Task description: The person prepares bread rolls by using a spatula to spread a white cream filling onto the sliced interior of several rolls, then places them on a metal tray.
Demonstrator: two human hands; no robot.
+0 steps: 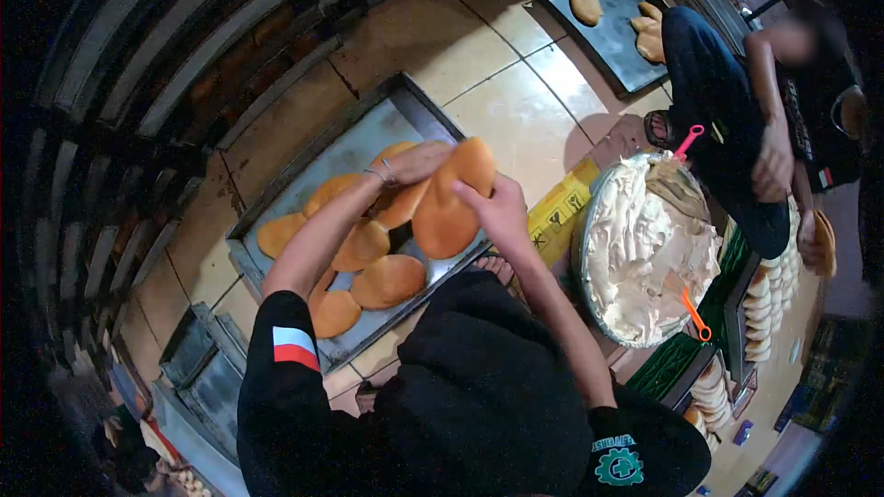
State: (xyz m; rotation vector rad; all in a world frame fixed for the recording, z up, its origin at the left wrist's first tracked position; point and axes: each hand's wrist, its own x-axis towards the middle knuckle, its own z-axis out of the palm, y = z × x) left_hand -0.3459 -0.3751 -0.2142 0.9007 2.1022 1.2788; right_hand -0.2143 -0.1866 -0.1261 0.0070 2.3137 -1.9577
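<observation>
I have the right hand (502,212) clamped on one bun (448,221) over the right edge of the tray (382,124), thumb on its smooth, golden, oval face. My left hand (414,164) meets that bun's upper left side; its fingertips are hidden, so I cannot tell whether it grips. I count at least six more buns (389,281), rounded and soft-looking, bunched in the dull grey metal tray. Past its right corner, one round bowl (582,248) holds thickly ridged cream (626,239) and two handles (689,142), one pink, one orange.
</observation>
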